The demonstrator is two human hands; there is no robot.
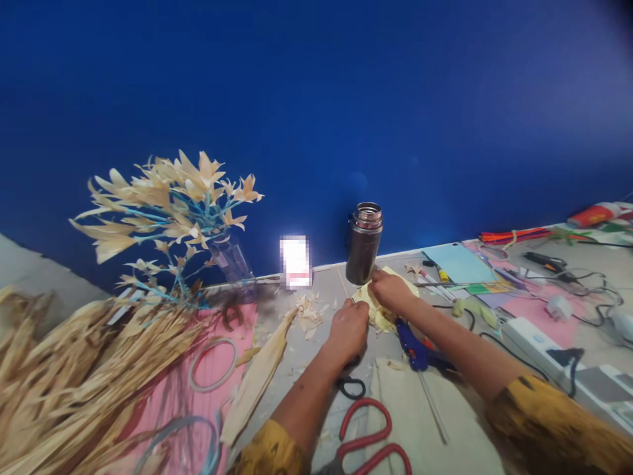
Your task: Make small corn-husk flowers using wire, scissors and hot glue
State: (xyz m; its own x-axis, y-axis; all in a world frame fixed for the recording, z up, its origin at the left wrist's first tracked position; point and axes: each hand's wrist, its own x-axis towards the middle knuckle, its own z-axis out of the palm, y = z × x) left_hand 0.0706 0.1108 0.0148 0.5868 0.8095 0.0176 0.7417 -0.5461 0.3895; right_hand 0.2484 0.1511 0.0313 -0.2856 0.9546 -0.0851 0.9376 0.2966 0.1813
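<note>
pale yellow husk piece (378, 310), seemingly crumpled, flat on table

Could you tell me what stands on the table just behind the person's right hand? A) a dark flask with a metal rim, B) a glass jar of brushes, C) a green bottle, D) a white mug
A: a dark flask with a shiny metal rim stands upright by the blue wall, just beyond the right hand, which rests on a pale yellow piece.

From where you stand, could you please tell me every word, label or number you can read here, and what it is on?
No text can be read.
The white card against the blue wall is blurred out.
The dark flask shows no legible label.
The red packet at the far right is too blurred to read.
</note>
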